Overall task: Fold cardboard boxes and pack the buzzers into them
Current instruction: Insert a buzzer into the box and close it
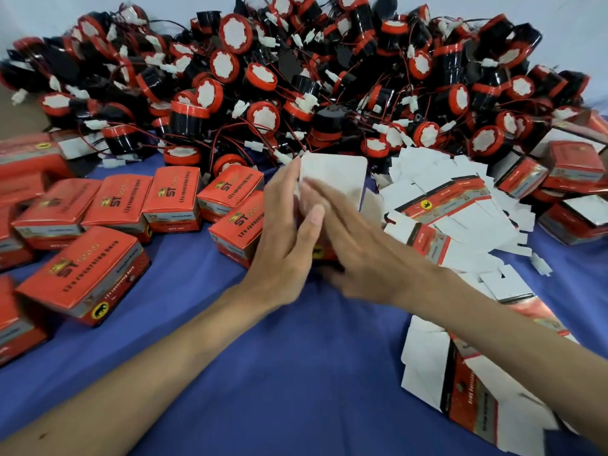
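On the blue cloth (pixel 296 357), before the buzzer heap (pixel 263 77), a red box (pixel 324 254) is braced between the left hand (pixel 286 232) and right hand (pixel 355 245), fingers straight, white flap (pixel 332 177) raised. Flap should be tucked squarely, sides kept pressed.

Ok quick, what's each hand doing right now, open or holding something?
Left hand: open, straight fingers against the side of the box.
Right hand: open, blurred, fingers flat on the same box.
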